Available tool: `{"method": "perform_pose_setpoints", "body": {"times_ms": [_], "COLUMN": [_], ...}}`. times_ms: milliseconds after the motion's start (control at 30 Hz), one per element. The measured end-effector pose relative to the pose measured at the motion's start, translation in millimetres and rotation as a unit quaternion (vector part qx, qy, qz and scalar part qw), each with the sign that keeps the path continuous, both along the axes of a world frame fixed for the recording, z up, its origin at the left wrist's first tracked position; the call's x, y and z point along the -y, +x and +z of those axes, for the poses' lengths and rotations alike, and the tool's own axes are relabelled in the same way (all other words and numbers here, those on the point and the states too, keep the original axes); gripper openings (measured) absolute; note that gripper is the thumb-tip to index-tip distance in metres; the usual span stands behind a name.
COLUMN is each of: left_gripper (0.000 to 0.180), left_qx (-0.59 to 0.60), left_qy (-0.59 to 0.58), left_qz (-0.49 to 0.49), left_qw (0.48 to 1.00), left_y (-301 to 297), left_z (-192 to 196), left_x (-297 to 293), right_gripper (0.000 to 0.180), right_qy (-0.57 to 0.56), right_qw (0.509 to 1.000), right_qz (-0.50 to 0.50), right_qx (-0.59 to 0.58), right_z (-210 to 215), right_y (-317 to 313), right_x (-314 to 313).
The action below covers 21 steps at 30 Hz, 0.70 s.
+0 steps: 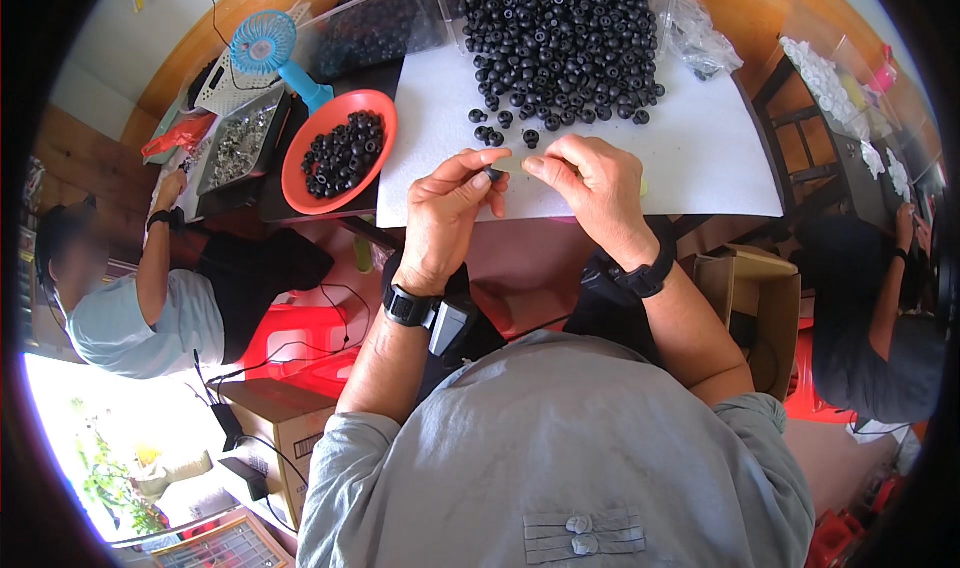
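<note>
We see a small black bead (494, 174) held just above the near edge of the white sheet (710, 173), pinched between thumb and fingers of the left hand (446, 206). The right hand (604, 190) faces it, thumb and finger pressed together; we cannot tell whether anything sits between them. Holding both so close probably keeps the bead steady and in plain sight. A few loose beads (487, 133) lie just beyond, spilling from the big pile (560, 38), which seems placed for easy reach. To the left, the orange bowl (292, 176) holds more beads, near the left hand. Behind it stand a blue fan (264, 44) and a clear bin (437, 13); a plastic bag (703, 38) lies right of the pile. Nothing blocks our hands; the pile and bowl hem them in ahead and leftward.
</note>
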<state>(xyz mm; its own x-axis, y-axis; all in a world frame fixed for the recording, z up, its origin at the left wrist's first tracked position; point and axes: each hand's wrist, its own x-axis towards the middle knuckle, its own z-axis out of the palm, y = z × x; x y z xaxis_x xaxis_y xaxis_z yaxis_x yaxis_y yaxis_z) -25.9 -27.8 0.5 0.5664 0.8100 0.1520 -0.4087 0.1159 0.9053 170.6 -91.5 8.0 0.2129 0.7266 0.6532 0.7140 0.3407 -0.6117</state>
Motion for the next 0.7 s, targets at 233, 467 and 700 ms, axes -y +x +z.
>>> {"method": "perform_pose_setpoints", "body": {"times_ms": [233,467,700], "left_gripper": [0.024,0.024,0.025], "left_qx": [0.002,0.0,-0.122], "left_qy": [-0.001,-0.006,0.132], "left_qz": [0.002,0.023,0.185], "left_qw": [1.0,1.0,0.966], "left_y": [1,1,-35], "left_z": [1,2,38], "left_x": [1,1,-4], "right_gripper": [0.021,0.027,0.028], "right_qy": [0.022,0.049,0.083], "right_qw": [0.999,0.998,0.994], "right_qz": [0.003,0.024,0.023], "right_qx": [0.039,0.034,0.073], "right_z": [-2,-3,-11], "right_y": [1,-3,3], "right_x": [0,1,1]}}
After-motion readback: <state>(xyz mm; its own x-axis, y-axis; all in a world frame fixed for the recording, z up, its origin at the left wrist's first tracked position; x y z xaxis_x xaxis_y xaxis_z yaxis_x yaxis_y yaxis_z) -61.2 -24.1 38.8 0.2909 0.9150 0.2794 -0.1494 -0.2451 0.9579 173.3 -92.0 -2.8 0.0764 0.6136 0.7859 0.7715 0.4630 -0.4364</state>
